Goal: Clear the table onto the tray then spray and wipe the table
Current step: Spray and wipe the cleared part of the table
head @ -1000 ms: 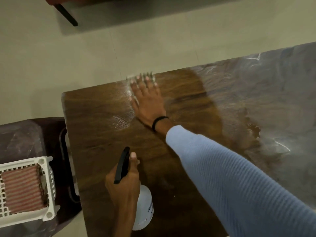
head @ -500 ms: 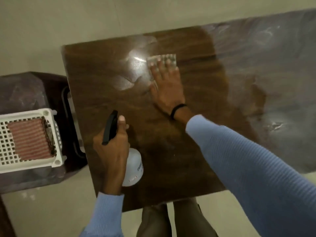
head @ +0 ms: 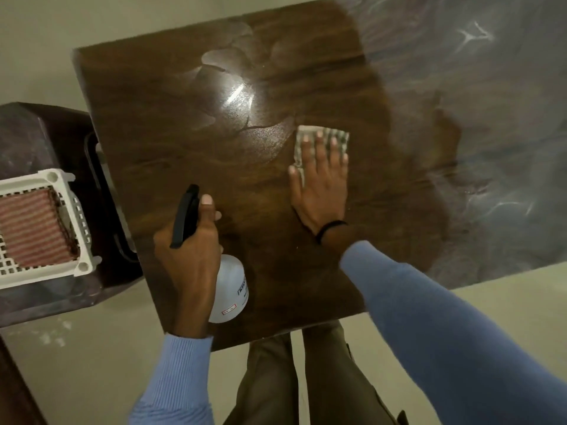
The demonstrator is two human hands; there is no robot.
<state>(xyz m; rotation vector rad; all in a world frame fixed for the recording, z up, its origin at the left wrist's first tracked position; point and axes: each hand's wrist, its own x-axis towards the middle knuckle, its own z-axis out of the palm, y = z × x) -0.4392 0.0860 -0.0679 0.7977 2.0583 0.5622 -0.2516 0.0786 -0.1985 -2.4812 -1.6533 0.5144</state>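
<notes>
A dark wooden table (head: pixel 171 124) fills the middle of the view, with wet streaks shining near its far centre. My right hand (head: pixel 322 185) lies flat with straight fingers on a pale checked cloth (head: pixel 306 134), pressing it onto the tabletop. My left hand (head: pixel 190 250) grips a white spray bottle (head: pixel 231 289) with a black trigger head (head: pixel 184 216), held upright near the table's front edge.
A white slatted basket (head: pixel 61 216) with a red-striped cloth (head: pixel 30 228) inside sits on a dark side stand at the left. A hazy plastic sheet (head: pixel 491 133) covers the table's right part. My legs stand at the table's front edge.
My right hand has slid the cloth from the far edge back toward me and to the right. The view has tilted downward. My left hand keeps its hold on the bottle.
</notes>
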